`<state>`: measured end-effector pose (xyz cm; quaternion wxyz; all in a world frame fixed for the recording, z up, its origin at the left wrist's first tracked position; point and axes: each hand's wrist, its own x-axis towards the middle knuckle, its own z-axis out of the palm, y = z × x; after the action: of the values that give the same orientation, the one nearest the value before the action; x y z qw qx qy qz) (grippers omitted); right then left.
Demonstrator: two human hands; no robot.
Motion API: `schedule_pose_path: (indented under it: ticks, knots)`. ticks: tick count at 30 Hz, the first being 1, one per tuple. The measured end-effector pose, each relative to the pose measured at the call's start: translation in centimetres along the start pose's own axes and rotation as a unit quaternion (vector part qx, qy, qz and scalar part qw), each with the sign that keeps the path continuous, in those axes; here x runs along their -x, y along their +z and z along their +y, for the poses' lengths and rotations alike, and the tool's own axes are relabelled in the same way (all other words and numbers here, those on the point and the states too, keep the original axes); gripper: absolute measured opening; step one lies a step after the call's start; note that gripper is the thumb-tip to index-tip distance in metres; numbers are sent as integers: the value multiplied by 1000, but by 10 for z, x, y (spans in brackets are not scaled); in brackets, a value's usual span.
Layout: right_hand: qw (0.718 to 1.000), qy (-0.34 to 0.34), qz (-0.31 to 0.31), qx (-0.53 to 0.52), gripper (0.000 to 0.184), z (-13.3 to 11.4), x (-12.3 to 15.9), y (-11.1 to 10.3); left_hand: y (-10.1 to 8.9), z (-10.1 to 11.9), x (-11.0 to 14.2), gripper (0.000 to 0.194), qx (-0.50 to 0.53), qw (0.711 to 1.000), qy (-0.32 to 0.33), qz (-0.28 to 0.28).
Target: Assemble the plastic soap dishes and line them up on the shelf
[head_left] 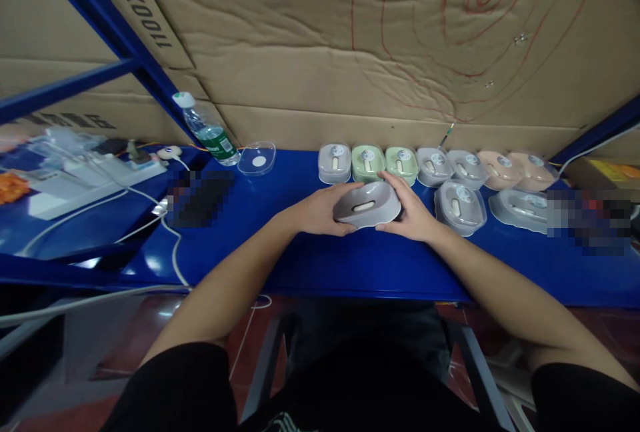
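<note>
A grey plastic box [367, 213] with rounded corners and a white oblong piece in its middle is held tilted above the blue table. My left hand [323, 210] is closed around its left side, and my right hand [411, 211] grips the right side with the fingers along the far rim. Behind them stand similar boxes under clear lids: a grey box [335, 169], a green box [364, 175] and another green box [403, 169]. A clear lid [265, 167] with a white round sticker lies apart, to the left.
More lidded boxes line the back right, among them a peach box [500, 179]. A nearer grey lidded box [463, 212] sits right of my hands. A water bottle [213, 135] leans at the back left. White cables [175, 245] cross the table's left side, beside a power strip [95, 182].
</note>
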<state>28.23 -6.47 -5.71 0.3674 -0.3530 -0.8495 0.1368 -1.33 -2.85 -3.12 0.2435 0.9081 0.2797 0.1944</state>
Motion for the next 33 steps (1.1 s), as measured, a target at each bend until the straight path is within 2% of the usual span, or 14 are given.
schedule_pose_path:
  ticks: [2, 6, 13, 18, 25, 27, 30, 33]
  knots:
    - [1000, 11, -15, -18, 125, 0, 1, 0, 0, 1, -1, 108, -9, 1000, 3, 12]
    - [997, 49, -41, -33, 126, -2, 2, 2, -1, -1, -1, 109, -29, 999, 4, 21]
    - [989, 122, -43, -66, 149, -7, -2, 2, -10, -8, 3, 98, -53, 997, 19, 53]
    - [983, 137, -39, -112, 157, -11, -4, 0, -13, -10, 4, 92, -49, 993, 61, 93]
    - [986, 136, -36, -92, 156, -7, -2, 0, -17, -19, 4, 77, -19, 979, 119, 164]
    - [990, 111, -56, -66, 150, -5, -1, 1, -22, -21, 5, 73, -9, 976, 99, 194]
    - [992, 73, -99, 5, 127, -2, -2, 1, -30, -26, 6, 77, 8, 958, -1, 287]
    - [989, 46, -133, 53, 104, -2, -2, 2, -40, -40, 5, 76, 62, 892, -149, 421]
